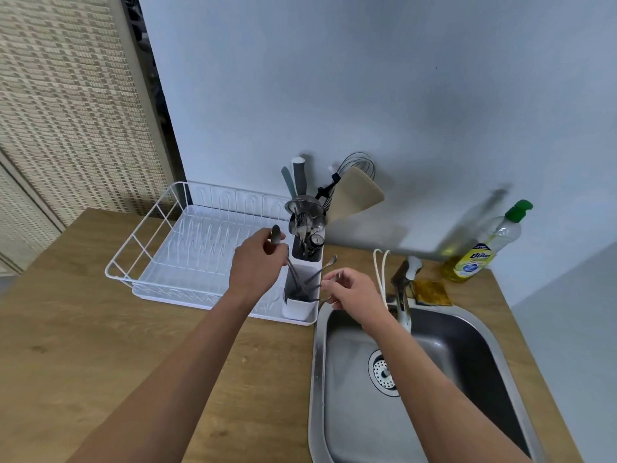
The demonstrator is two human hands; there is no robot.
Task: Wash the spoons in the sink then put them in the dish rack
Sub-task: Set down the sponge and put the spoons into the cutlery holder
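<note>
The dish rack (187, 248) sits left of the sink (434, 362), cutlery holder (302, 295) between.

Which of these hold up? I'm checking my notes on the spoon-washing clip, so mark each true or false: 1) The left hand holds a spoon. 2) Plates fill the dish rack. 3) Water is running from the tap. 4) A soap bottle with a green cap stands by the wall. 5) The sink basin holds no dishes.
1) True: the left hand has a spoon in its grip, over the cutlery holder.
2) False: the dish rack has no plates in its slots.
3) False: no stream shows below the tap.
4) True: the soap bottle stands right of the tap.
5) True: the sink shows only its drain.
</note>
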